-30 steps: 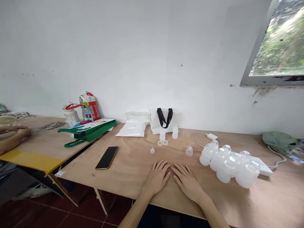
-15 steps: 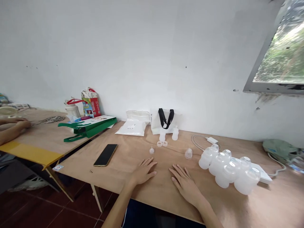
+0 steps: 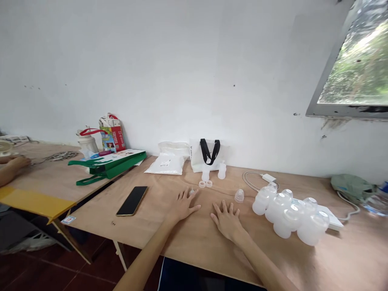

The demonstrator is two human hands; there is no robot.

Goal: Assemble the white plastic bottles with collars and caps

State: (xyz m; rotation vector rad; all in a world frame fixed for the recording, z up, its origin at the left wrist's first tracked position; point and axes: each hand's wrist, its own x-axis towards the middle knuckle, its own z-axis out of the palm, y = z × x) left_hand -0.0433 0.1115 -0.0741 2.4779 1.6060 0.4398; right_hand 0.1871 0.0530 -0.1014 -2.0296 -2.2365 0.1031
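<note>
My left hand (image 3: 182, 206) is spread just above or on the table (image 3: 194, 242), holding nothing. Its fingertips partly cover a small clear silicone nipple (image 3: 192, 191). To the right, my right hand (image 3: 226, 221) has its fingers apart and is also bare. Beyond it stands a clear dome cap (image 3: 239, 196). Two white rings (image 3: 205, 184) lie side by side farther back. Behind them stand two translucent bottles, one plain (image 3: 205, 173) and one with a narrow top (image 3: 222, 170). Several capped translucent baby bottles (image 3: 283, 210) are grouped at the right.
A black phone (image 3: 132, 201) lies on the left. Along the wall are a white plastic packet (image 3: 165, 163), a white bag with black handles (image 3: 197, 155) and a green bag (image 3: 121, 165). A charger (image 3: 268, 178) with cable sits behind the bottles. Another person's hands (image 3: 15, 166) rest at far left.
Both my hands have slid forward on the table, fingers spreading wider. My left fingers have come up to the nipple and now partly hide it. The view has shifted slightly right.
</note>
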